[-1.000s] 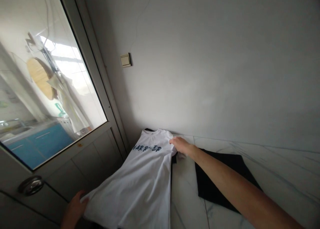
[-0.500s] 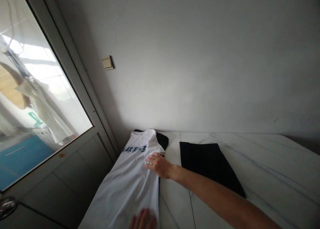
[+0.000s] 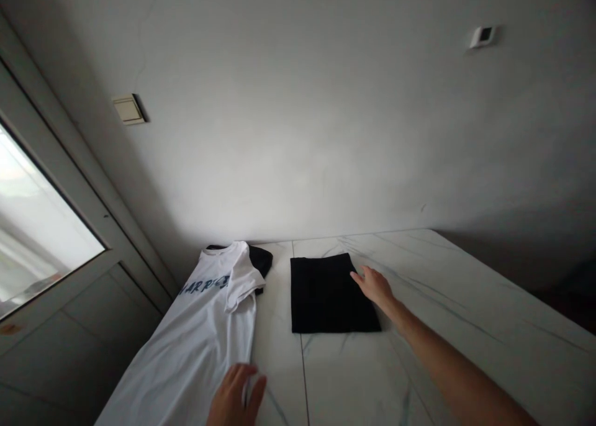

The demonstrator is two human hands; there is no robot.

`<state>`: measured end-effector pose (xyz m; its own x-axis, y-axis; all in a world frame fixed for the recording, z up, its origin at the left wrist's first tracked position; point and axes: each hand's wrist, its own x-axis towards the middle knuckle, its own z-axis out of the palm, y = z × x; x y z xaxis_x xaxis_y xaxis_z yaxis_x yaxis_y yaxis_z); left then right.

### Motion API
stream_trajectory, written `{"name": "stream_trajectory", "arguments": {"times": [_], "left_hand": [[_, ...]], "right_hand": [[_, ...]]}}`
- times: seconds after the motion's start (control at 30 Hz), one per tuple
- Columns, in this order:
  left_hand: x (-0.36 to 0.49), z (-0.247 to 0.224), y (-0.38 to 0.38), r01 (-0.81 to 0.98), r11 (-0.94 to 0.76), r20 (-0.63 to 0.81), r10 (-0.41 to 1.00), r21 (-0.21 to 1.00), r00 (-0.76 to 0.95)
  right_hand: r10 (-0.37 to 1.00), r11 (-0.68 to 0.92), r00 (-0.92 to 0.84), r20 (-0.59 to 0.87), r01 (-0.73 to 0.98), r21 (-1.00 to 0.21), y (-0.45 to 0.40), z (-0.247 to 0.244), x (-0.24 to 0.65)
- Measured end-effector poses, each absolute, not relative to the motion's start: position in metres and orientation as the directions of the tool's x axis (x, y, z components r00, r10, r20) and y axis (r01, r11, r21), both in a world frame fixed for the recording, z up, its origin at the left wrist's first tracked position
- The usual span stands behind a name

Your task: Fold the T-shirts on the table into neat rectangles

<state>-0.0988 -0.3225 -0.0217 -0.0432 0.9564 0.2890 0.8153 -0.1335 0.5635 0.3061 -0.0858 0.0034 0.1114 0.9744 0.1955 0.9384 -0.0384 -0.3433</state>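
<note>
A white T-shirt (image 3: 200,333) with blue lettering lies lengthwise on a white marble counter (image 3: 447,289), its right sleeve folded in over the chest. A black garment (image 3: 261,258) shows from under the shirt's collar and shoulder. To the right lies a neatly folded square of black cloth (image 3: 328,295). My right hand (image 3: 375,287) is open, its fingertips at that cloth's right edge. My left hand (image 3: 235,395) is open at the bottom of the view, fingers spread against the shirt's right edge. The shirt's lower end runs out of view.
A door with a glass pane (image 3: 41,215) stands at the left, next to the counter. A beige light switch (image 3: 128,109) and a small white wall device (image 3: 482,36) sit on the grey wall behind. The counter ends at the right, with darkness beyond.
My right hand has left the shirt's sleeve and moved right to the black cloth. The sleeve now lies folded in. The view has turned right, showing more counter.
</note>
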Motion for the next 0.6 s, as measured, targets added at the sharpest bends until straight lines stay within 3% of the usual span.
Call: {"name": "stream_trajectory", "arguments": {"times": [0.13,0.3,0.47,0.6], "left_hand": [[-0.030,0.027,-0.200,0.752,0.100,-0.007,0.992,0.652,-0.126],[0.012,0.033,-0.098,0.726,0.259,-0.096,0.961,0.637,-0.258],[0.027,0.030,-0.086,0.717,0.275,-0.053,0.947,0.641,-0.316],[0.031,0.055,-0.098,0.713,0.141,0.077,0.961,0.687,-0.264]], "right_hand": [[0.985,-0.114,0.156,0.078,0.914,-0.389,-0.067,0.002,0.299],[0.970,-0.124,0.199,0.143,0.902,-0.414,-0.066,-0.004,0.286],[0.932,-0.016,0.169,0.320,0.902,-0.431,-0.072,-0.003,0.283],[0.882,0.170,0.175,0.438,0.749,-0.641,-0.080,0.017,0.280]]}}
